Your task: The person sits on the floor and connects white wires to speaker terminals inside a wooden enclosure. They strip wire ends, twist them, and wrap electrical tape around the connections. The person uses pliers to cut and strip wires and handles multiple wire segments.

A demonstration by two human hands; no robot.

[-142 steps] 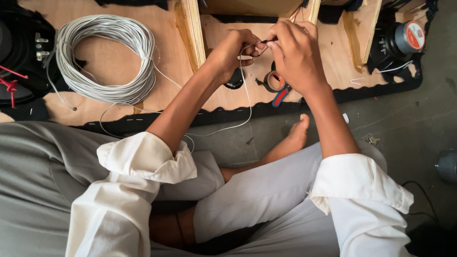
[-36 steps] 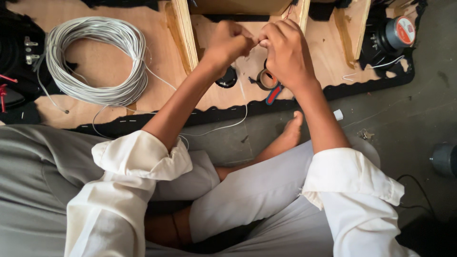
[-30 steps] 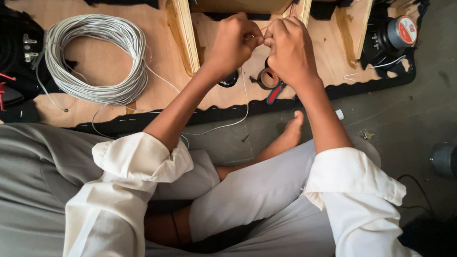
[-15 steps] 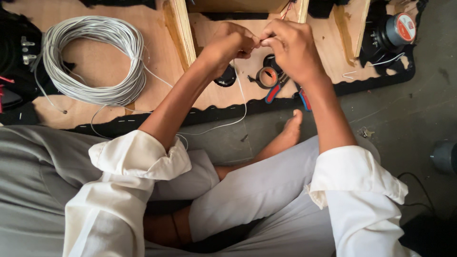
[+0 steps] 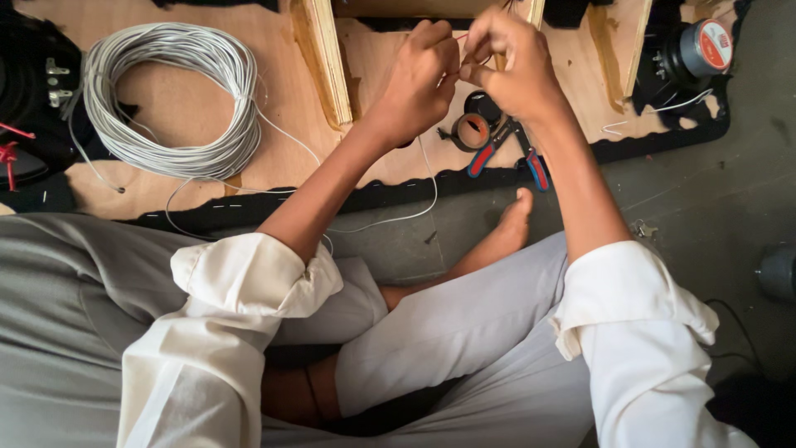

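My left hand (image 5: pixel 423 70) and my right hand (image 5: pixel 510 62) meet at the top of the view, fingertips pinched together on thin wire ends, one reddish. A thin white wire (image 5: pixel 419 207) hangs from my left hand, loops down over the mat edge and runs back to a large grey wire coil (image 5: pixel 170 99) on the wooden board (image 5: pixel 149 91). Just below my hands lie pliers with red and blue handles (image 5: pixel 506 153) and a small black tape roll (image 5: pixel 474 131).
Wooden slats (image 5: pixel 323 58) stand upright on the board. A black and red tape roll (image 5: pixel 705 48) sits at the top right, dark gear with red wires (image 5: pixel 21 124) at the left. My bare foot (image 5: pixel 510 228) rests on the grey floor by the black mat edge (image 5: pixel 630 149).
My hands stay together at the wire ends, shifting slightly up and right in view. The pliers' handles, hidden under my right hand before, now show.
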